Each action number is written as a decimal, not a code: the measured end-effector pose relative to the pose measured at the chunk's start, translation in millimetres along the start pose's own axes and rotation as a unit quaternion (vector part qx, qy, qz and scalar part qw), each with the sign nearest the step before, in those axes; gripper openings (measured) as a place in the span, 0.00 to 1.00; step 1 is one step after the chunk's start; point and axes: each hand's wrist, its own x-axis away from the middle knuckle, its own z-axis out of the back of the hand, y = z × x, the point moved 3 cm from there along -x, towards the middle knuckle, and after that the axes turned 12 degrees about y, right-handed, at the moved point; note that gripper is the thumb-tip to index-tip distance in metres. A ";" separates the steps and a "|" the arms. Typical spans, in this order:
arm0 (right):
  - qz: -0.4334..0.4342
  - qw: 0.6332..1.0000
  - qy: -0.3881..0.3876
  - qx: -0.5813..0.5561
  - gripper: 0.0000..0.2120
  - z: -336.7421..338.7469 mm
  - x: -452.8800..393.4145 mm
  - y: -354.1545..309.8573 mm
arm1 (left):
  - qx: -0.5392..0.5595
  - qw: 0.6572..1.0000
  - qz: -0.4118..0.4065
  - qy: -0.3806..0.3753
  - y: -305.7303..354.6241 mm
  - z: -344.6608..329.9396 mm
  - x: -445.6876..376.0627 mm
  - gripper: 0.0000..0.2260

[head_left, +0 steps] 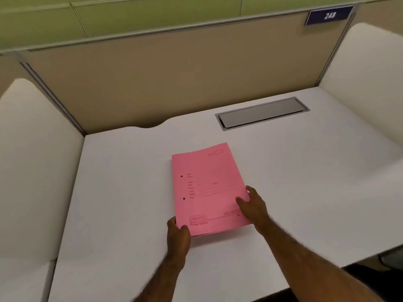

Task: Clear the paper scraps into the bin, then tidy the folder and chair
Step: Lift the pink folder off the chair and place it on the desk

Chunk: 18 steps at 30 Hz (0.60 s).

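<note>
A closed pink folder (209,188) with two punch holes along its left edge lies flat in the middle of the white desk (122,192). My left hand (177,235) grips its near left corner, thumb on top. My right hand (253,204) holds its right edge near the front corner, fingers spread over the cover. No paper scraps, bin or chair are in view.
A grey cable hatch (261,112) is set into the desk at the back right. White side panels (32,149) flank the desk on both sides, and a beige partition (174,73) closes the back. A blue sign reading 248 (329,15) hangs at the top right.
</note>
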 end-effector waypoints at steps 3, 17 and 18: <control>0.007 1.000 -0.015 0.016 0.29 -15.6 -42.9 -15.3 | -0.012 0.999 0.011 0.033 14.5 -17.6 -32.3 0.17; 0.073 0.993 -0.026 0.087 0.29 -84.1 -196.5 -71.1 | -0.121 0.983 -0.077 0.114 99.1 -95.7 -171.7 0.23; 0.081 0.993 -0.025 0.088 0.29 -87.1 -204.4 -74.2 | -0.126 0.982 -0.076 0.116 101.4 -100.1 -178.1 0.23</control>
